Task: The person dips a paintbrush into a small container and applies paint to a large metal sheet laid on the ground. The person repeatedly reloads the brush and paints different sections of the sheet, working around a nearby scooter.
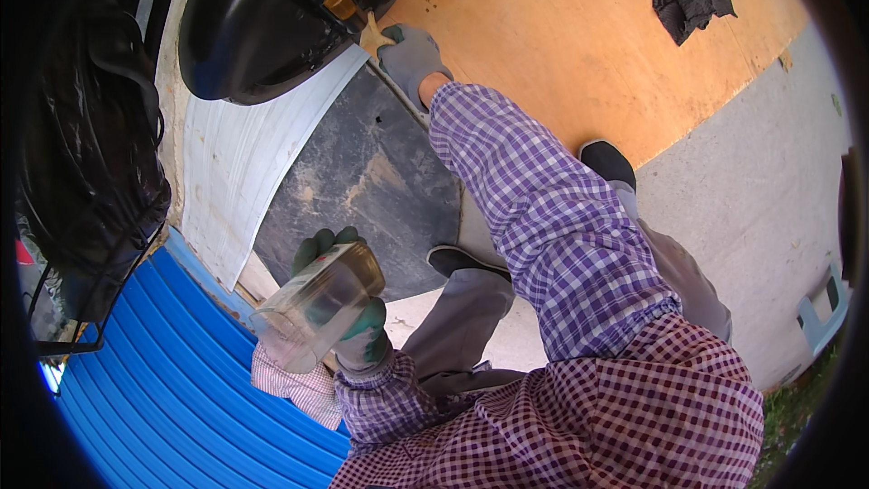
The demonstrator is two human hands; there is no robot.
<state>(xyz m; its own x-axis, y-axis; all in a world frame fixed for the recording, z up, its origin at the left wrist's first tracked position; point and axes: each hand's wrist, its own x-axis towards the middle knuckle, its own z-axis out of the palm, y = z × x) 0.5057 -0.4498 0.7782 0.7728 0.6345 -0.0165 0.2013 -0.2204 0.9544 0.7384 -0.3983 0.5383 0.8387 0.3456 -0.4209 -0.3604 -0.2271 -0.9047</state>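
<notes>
My left hand, in a grey and green work glove, grips a clear plastic container at lower left. The container is tilted, its wide end toward the lower left, with a yellowish-brown end at upper right. My right hand, gloved too, reaches to the top centre and pinches a small tan, flared thing; whether it is cloth or bristles I cannot tell. That thing touches or nearly touches the black vehicle part beside an amber lamp. A glossy black mudguard curves to its left.
A plywood sheet lies on the ground, a crumpled black cloth on it. A dark scuffed board and a pale curved sheet lie before me. Blue ribbed panelling and a black-covered rack stand left; a light-blue plastic object lies right.
</notes>
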